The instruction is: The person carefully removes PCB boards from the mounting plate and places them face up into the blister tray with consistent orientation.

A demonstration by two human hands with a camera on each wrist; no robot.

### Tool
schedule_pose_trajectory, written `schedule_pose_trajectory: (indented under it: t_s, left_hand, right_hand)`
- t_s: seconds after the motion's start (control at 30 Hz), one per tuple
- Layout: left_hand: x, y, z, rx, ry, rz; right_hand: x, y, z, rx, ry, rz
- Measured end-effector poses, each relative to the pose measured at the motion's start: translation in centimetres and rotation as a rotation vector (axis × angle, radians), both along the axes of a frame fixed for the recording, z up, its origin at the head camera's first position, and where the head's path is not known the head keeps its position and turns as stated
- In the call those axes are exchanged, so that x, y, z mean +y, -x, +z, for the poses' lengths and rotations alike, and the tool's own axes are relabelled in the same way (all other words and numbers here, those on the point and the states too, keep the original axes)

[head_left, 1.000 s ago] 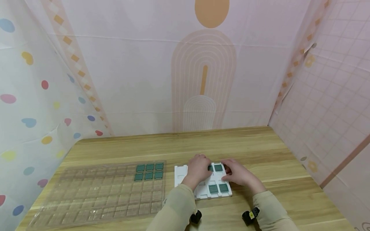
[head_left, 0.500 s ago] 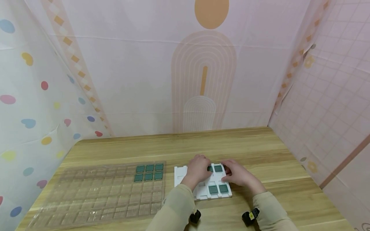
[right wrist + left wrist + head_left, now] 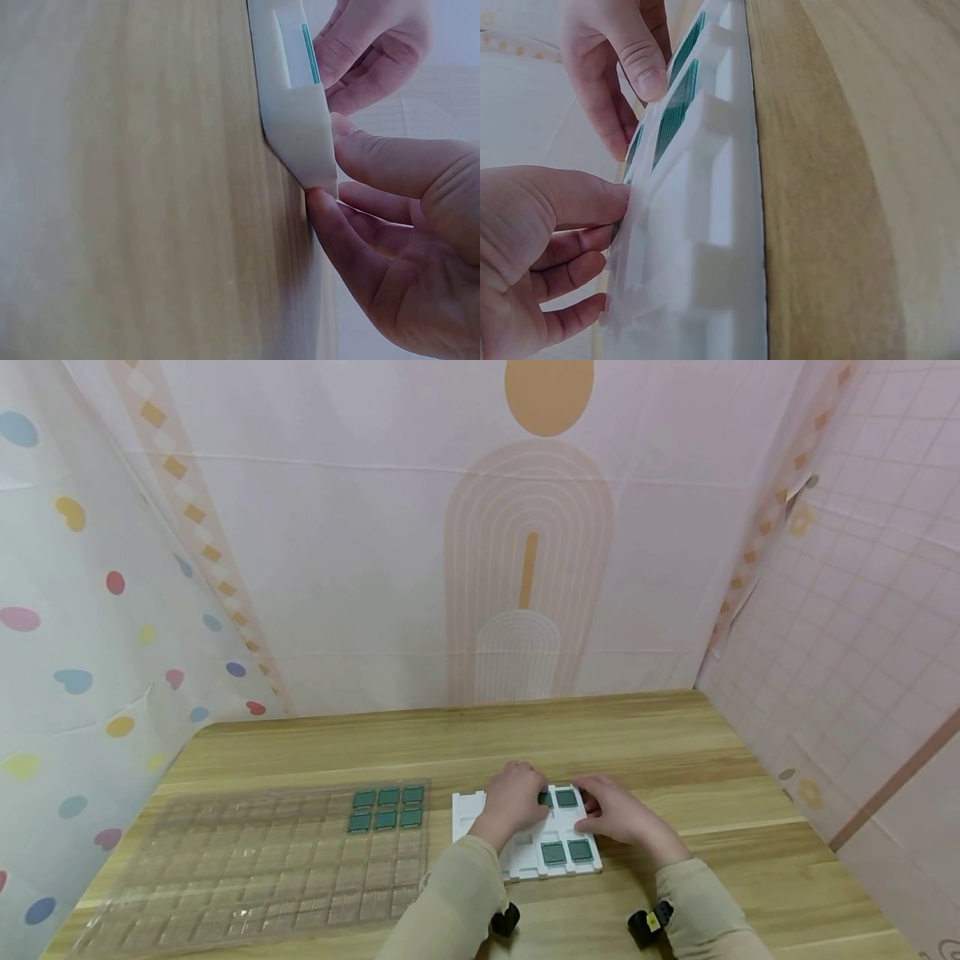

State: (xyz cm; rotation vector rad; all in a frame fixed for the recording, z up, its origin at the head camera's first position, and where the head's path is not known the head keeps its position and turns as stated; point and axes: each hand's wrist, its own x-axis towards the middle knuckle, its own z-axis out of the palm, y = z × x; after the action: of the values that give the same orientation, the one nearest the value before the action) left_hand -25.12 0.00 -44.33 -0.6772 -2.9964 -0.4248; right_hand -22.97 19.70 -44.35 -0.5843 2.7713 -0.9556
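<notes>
A white slotted tray (image 3: pixel 527 861) lies on the table with small green circuit boards (image 3: pixel 553 852) in its pockets, two of them in the near row at the right. My left hand (image 3: pixel 513 803) reaches over the tray's far row. In the left wrist view, its thumb and fingers pinch a small dark-looking circuit board (image 3: pixel 616 229), mostly hidden, at the tray surface. My right hand (image 3: pixel 617 810) grips the tray's right end; the right wrist view has the thumb on top and a finger at the lower corner. Another circuit board (image 3: pixel 566 797) sits between the hands.
To the left lies a large clear plastic tray (image 3: pixel 300 860) with many pockets. Several green circuit boards (image 3: pixel 386 807) fill two rows at its far right corner. Wooden tabletop (image 3: pixel 480 735) surrounds both trays, and printed fabric (image 3: pixel 360 568) hangs behind.
</notes>
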Motion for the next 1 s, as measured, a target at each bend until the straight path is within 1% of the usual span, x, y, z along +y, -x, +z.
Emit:
schedule_pose_trajectory:
  t_s: [0.23, 0.53, 0.83, 1.0]
  left_hand:
    - [-0.14, -0.09, 0.27, -0.007, -0.005, -0.013]
    - [-0.26, -0.03, 0.29, -0.005, -0.031, -0.028]
    - [-0.47, -0.16, 0.25, -0.044, -0.137, -0.010]
    - [-0.55, -0.46, 0.41, -0.025, -0.161, -0.014]
  right_hand:
    - [0.10, 0.09, -0.09, 0.013, -0.003, 0.022]
    - [-0.05, 0.08, -0.11, 0.003, 0.007, 0.014]
    - [0.05, 0.03, -0.16, 0.007, 0.003, 0.010]
    - [0.08, 0.02, -0.15, 0.015, 0.006, 0.018]
